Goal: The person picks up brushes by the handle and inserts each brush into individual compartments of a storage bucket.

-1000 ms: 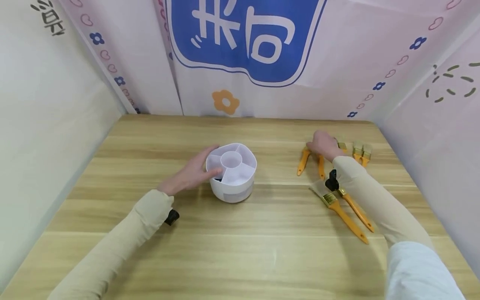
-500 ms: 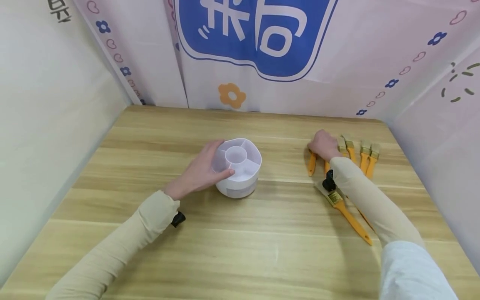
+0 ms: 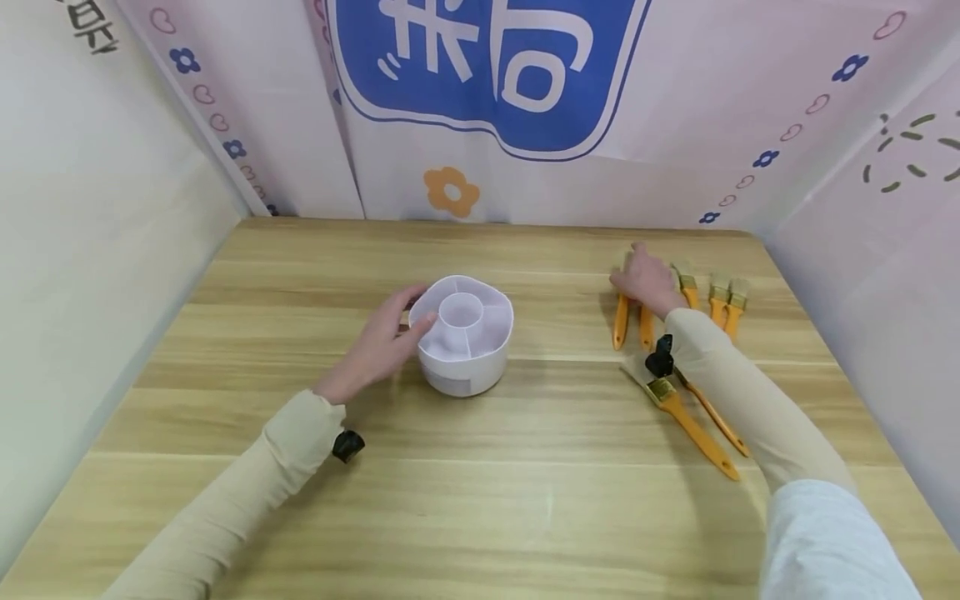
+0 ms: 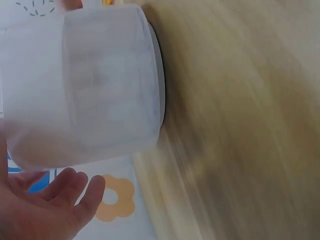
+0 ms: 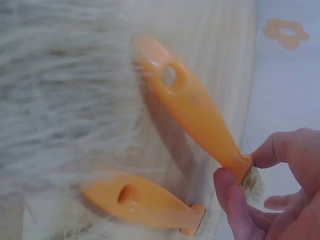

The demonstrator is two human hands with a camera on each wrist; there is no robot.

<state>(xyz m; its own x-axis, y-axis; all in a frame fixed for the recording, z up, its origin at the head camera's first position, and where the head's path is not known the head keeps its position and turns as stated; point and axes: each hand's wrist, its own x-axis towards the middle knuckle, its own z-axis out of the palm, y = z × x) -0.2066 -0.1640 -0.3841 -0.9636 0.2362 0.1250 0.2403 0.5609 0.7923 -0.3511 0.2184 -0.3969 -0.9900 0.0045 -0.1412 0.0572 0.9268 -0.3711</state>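
Near the table's middle stands a white round organizer (image 3: 483,371) with divided compartments and a central cup. My left hand (image 3: 375,350) is at its left side, thumb near the rim and fingers loosely bent; the left wrist view shows these fingers (image 4: 90,197) spread by the wall (image 4: 110,85). At the back right, my right hand (image 3: 647,279) pinches a small paintbrush (image 5: 195,110) at the neck of its orange handle, thumb on one side and fingers on the other. Its bristles are partly hidden by the hand. A second small paintbrush (image 5: 145,202) lies beside it.
Several small paintbrushes (image 3: 718,300) lie right of my right hand. Nearer, a larger paintbrush (image 3: 693,429) and a thinner-looking one (image 3: 720,421) lie under the right forearm. A printed cloth wall (image 3: 540,192) borders the table's back edge.
The organizer has turned, its dividers and front label now standing differently. My left hand has drawn back from over its rim to its side. The left small paintbrush's handle has swung straighter.
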